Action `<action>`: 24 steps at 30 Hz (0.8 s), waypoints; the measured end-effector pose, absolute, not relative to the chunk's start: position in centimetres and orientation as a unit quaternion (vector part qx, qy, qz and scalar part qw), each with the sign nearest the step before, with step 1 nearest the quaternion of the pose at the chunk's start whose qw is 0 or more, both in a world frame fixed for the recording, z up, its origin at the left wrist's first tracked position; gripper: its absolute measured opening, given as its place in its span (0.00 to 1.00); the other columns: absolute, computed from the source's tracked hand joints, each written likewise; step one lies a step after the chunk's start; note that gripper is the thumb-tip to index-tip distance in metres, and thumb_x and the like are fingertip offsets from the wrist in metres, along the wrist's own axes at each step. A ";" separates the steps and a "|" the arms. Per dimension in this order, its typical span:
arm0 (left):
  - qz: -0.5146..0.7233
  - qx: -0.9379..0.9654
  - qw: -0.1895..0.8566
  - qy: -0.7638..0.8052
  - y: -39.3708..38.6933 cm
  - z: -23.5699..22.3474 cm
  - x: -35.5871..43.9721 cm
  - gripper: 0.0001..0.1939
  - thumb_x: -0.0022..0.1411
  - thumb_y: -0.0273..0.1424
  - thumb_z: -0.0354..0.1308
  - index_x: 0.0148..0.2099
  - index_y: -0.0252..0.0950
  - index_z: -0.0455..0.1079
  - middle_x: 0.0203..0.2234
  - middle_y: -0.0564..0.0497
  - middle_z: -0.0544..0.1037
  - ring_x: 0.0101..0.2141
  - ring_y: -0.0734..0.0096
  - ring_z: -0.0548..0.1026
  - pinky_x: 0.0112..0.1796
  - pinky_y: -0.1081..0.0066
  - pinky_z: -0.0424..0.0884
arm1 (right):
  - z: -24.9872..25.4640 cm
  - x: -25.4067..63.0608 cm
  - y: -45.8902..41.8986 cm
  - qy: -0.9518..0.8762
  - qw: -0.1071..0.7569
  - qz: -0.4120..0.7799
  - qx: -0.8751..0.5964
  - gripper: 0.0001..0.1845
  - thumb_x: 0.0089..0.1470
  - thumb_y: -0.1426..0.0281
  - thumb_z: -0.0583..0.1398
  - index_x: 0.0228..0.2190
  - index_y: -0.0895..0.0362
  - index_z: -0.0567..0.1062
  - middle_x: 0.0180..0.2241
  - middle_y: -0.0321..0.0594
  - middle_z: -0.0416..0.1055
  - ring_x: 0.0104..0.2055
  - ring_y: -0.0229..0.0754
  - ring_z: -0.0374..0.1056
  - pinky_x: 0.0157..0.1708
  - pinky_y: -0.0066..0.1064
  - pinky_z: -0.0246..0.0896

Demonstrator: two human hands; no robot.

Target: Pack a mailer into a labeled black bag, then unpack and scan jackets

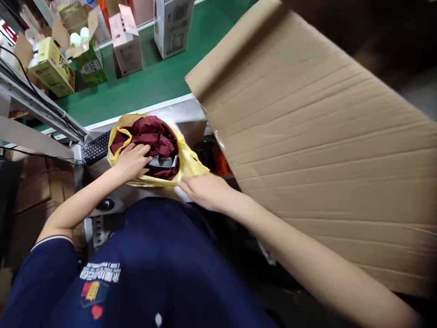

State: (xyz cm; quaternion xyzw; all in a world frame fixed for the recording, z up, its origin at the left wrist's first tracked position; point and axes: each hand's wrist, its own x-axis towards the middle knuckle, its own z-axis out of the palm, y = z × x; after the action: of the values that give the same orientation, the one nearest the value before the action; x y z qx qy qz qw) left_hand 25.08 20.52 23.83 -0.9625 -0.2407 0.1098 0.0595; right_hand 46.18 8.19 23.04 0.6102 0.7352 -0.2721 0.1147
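Observation:
A yellow plastic bag (191, 159) stands open in front of me on the workbench, with dark red cloth (153, 132) bunched inside. On the cloth, near the front of the bag, lies a dark grey object (161, 161) whose kind I cannot make out. My left hand (133, 160) reaches over the near left rim, its fingers apart and resting on the cloth beside that object. At the bag's right side, my right hand (205, 187) is closed on the rim of the plastic, its fingertips partly hidden.
A large cardboard sheet or box side (324, 150) fills the right. Behind the bag runs a green conveyor belt (160, 79) carrying several boxes, including a pink box (128, 50) and a white box (173, 29). A black keyboard (97, 148) and mouse (105, 204) lie at left.

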 end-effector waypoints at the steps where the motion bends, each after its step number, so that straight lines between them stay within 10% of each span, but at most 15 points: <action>1: 0.106 -0.962 0.063 -0.242 20.4 23.7 25.0 0.18 0.62 0.38 0.66 0.52 0.38 0.79 0.51 0.42 0.74 0.53 0.54 0.72 0.50 0.57 0.65 | 22.7 46.2 9.2 0.697 0.102 -0.279 0.653 0.27 0.71 0.59 0.44 0.47 0.61 0.77 0.46 0.58 0.78 0.50 0.59 0.75 0.48 0.46 0.69; 5: 0.096 -0.963 0.073 -0.241 20.1 23.2 24.7 0.18 0.63 0.38 0.65 0.53 0.39 0.78 0.52 0.42 0.74 0.53 0.53 0.71 0.51 0.57 0.65 | 19.4 46.6 12.6 0.597 -0.012 -0.273 0.754 0.33 0.61 0.49 0.58 0.56 0.62 0.71 0.46 0.59 0.77 0.51 0.61 0.75 0.46 0.44 0.70; 13: 0.081 -0.963 0.067 -0.250 20.4 23.0 24.1 0.17 0.65 0.37 0.63 0.54 0.40 0.78 0.56 0.41 0.73 0.55 0.53 0.71 0.53 0.57 0.66 | 12.0 50.4 12.3 0.448 -0.341 -0.489 0.666 0.12 0.55 0.65 0.57 0.25 0.58 0.73 0.26 0.43 0.77 0.28 0.40 0.72 0.31 0.28 0.67; 19: 0.056 -0.964 0.043 -0.256 20.4 23.2 23.3 0.17 0.66 0.37 0.63 0.56 0.41 0.77 0.57 0.41 0.74 0.57 0.53 0.71 0.56 0.56 0.66 | 14.1 49.7 11.3 0.496 -0.269 -0.411 0.716 0.13 0.61 0.67 0.55 0.37 0.60 0.77 0.31 0.46 0.80 0.35 0.45 0.76 0.37 0.31 0.70; 24: -0.010 -0.983 0.068 -0.168 16.1 21.1 20.6 0.15 0.72 0.38 0.56 0.52 0.37 0.78 0.61 0.41 0.73 0.62 0.54 0.68 0.61 0.55 0.63 | 19.1 45.6 10.4 0.734 -0.174 -0.078 0.652 0.37 0.57 0.68 0.64 0.65 0.57 0.63 0.66 0.59 0.61 0.68 0.61 0.57 0.63 0.55 0.56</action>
State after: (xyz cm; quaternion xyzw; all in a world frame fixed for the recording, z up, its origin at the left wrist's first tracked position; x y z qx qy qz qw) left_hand 20.65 16.13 21.10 -0.9835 -0.1677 -0.0104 0.0675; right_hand 45.60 10.40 19.11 0.6521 0.7338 -0.0782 -0.1738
